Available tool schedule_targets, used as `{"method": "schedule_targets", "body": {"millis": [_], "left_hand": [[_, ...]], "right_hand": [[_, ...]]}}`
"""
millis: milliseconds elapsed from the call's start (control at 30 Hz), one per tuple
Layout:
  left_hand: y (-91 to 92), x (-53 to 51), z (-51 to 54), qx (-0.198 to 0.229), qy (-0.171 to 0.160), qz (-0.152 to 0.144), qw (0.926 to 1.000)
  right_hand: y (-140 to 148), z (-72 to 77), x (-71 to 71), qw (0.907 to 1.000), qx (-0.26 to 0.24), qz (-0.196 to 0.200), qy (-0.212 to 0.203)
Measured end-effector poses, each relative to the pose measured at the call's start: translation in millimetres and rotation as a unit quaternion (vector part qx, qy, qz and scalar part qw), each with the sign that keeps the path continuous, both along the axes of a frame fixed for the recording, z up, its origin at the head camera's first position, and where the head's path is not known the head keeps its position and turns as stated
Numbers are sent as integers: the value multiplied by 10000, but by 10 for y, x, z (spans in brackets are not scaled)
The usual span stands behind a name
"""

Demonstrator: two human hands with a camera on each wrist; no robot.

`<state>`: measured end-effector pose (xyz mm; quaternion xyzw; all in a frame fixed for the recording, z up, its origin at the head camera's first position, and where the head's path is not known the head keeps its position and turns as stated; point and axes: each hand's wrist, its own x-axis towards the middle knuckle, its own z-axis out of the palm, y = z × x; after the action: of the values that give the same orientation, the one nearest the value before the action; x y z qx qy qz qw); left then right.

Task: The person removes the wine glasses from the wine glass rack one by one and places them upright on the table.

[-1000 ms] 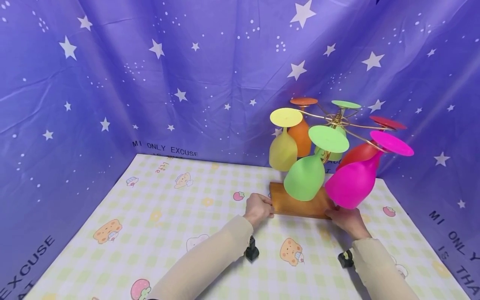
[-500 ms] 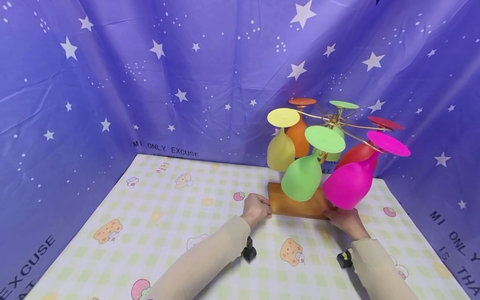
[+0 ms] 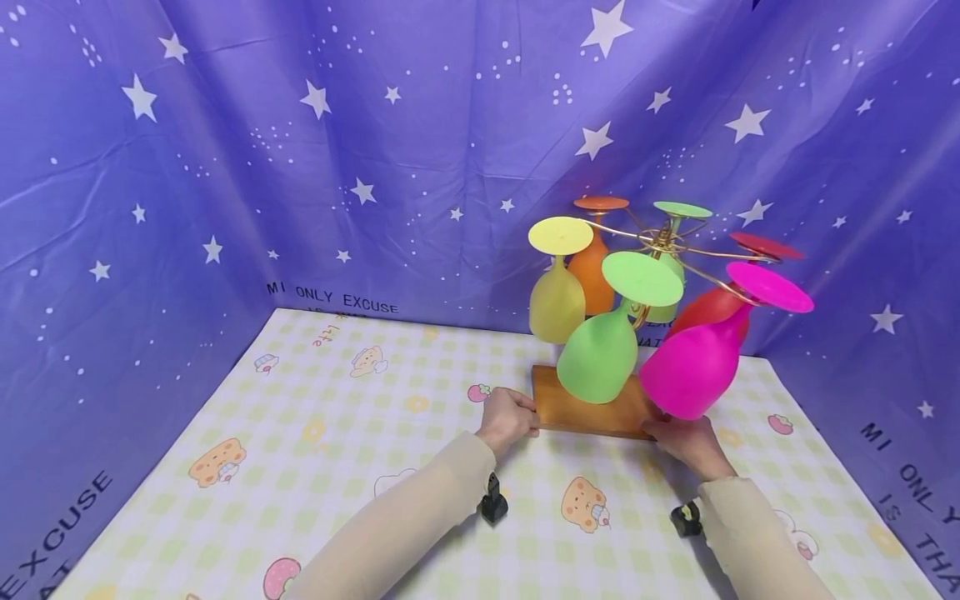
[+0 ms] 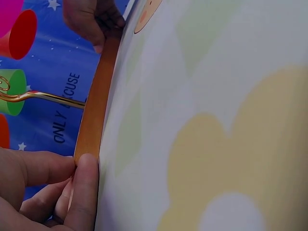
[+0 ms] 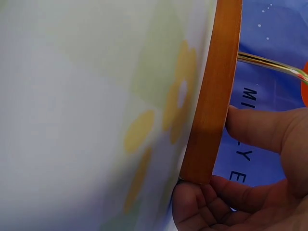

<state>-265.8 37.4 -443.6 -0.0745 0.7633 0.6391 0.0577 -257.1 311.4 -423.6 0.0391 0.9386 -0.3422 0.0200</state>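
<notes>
Head view: holds the rack's base (image 3: pixel 592 414) by both ends, low over the right part of the checked cloth (image 3: pixel 300 467), toward the far side. Grips the left end with the left hand (image 3: pixel 508 417), closed to a pinch; in the left wrist view, sets one digit on the near face and another against the top edge. Grips the right end with the right hand (image 3: pixel 686 442), closed likewise; in the right wrist view, puts the thumb to the top edge and curls fingers at the end, close to the cloth. Cannot tell whether the base rests with full weight there. Above the base, shows a gold stem (image 4: pixel 62 99) topped with spreading wires (image 3: pixel 660 240). Hangs six glasses from these, feet up and bowls down: yellow glass (image 3: pixel 557 308) at left, orange glass (image 3: pixel 592 279) behind it, front green glass (image 3: pixel 598 358) before the base, back green glass (image 3: pixel 682 209), red glass (image 3: pixel 708 312), and pink glass (image 3: pixel 690 371) just over the right hand. Wears beige sleeves (image 3: pixel 412 512) with black devices (image 3: pixel 493 504) at the wrists. Behind everything, displays a starred curtain (image 3: pixel 420 125).
</notes>
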Motion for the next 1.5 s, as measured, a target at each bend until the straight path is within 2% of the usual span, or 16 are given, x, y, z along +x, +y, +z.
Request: {"method": "schedule_targets", "body": {"millis": [200, 533, 933, 1200, 1500], "left_hand": [[-37, -4, -19, 92, 30, -84, 9999], [-102, 20, 3, 207, 53, -177, 9996], [-136, 6, -8, 241, -45, -80, 9997], [-175, 13, -9, 343, -13, -117, 9993], [-225, -1, -18, 277, -68, -84, 9996]], "right_hand": [[-21, 9, -9, 9999, 85, 111, 64], [-66, 32, 10, 9999, -12, 106, -70], [-108, 40, 11, 9998, 89, 190, -51], [-129, 45, 29, 9998, -67, 135, -147], [-170, 29, 32, 9997, -162, 180, -59]]}}
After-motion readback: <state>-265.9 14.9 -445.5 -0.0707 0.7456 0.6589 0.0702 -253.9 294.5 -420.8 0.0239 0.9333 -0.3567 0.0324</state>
